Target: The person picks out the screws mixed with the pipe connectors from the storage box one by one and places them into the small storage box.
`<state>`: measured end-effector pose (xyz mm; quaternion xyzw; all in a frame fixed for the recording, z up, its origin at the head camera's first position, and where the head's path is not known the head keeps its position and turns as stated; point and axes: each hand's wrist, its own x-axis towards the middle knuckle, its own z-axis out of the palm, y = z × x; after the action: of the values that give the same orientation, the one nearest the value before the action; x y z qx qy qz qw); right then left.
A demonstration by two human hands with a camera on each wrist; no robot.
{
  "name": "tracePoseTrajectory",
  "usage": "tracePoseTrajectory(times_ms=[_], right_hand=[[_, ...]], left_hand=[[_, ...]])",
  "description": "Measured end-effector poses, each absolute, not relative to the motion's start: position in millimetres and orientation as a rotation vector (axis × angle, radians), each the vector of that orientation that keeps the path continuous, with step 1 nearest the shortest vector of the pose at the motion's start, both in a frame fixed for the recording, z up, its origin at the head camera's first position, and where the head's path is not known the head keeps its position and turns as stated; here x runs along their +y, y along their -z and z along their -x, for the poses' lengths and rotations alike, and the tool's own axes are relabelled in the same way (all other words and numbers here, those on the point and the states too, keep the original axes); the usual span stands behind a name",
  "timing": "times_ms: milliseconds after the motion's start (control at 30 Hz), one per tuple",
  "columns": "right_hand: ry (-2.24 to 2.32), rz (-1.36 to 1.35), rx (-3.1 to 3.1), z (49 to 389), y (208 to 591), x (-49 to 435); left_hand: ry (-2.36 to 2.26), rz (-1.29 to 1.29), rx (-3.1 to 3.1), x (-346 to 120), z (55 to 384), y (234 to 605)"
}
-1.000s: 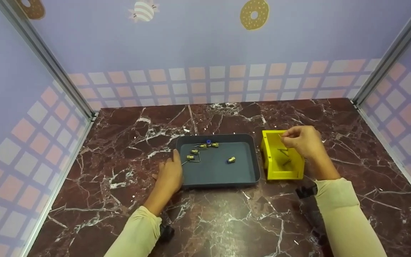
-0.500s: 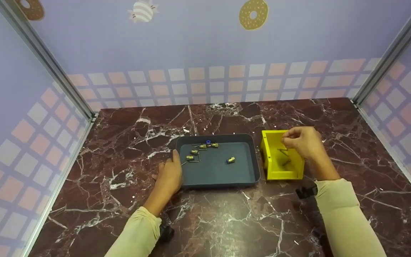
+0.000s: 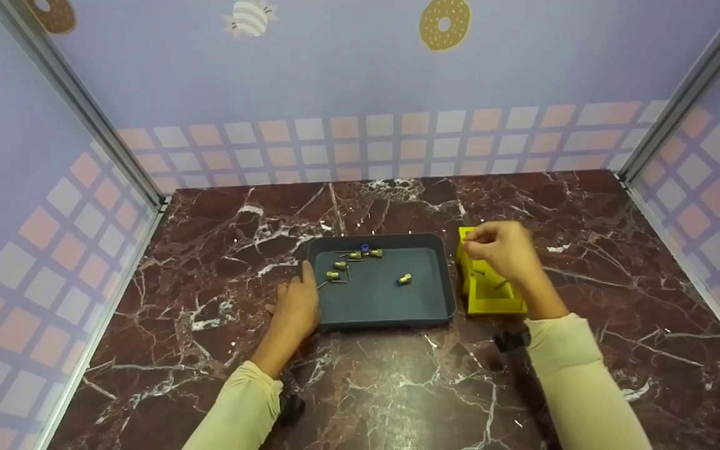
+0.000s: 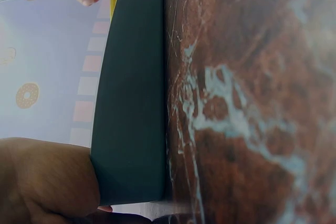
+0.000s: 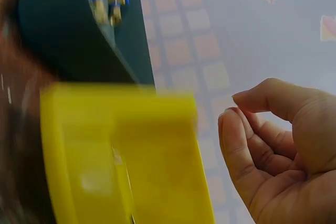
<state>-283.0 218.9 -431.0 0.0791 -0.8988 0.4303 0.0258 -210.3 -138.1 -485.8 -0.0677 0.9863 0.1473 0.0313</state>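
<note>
While I watch from the far end of the link, the right hand hangs over the yellow picking bin, fingertips pointing left, thumb and forefinger drawn together. Nothing shows between the tips; can't tell whether a thin piece is pinched there. Thin metal rods lie on the bin floor. Grey tray sits just beside the bin, to that hand's left, its long axis side to side, so I judge a reach across would run along its length. Nearest thing inside: a lone brass fitting with a blue collar, tray's right half, brass end slanting away and rightward; right hand is the closer. The other brass fittings lie in the left half, nearer the left hand, which rests against the tray's left wall; whether its fingers curl round the rim, I can't make out.
</note>
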Motion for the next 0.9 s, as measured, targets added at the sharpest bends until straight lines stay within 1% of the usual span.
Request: tracePoseTrajectory(times_ms=[167,333,500,633,767,900], right_hand=[[-1.403,-0.384,-2.731,281,433,184],[-1.407,-0.512,-2.704,285,437,146],[-1.35,-0.545,-2.655,290,446,104],[-1.358,-0.575,-2.615,290,452,74],[-1.293,-0.634,-2.66,293,456,53],[-1.143,-0.696,-2.733,299,464,42]], left_hand=[[-0.469,0.229,3.019,-138,210,486],[-0.488,0.213,3.02,-138,210,485],[-0.446,0.168,3.05,-139,209,484],[-0.486,0.213,3.013,-139,208,484],[-0.496,0.235,2.996,-138,209,484],[-0.512,0.253,2.985,-138,210,483]])
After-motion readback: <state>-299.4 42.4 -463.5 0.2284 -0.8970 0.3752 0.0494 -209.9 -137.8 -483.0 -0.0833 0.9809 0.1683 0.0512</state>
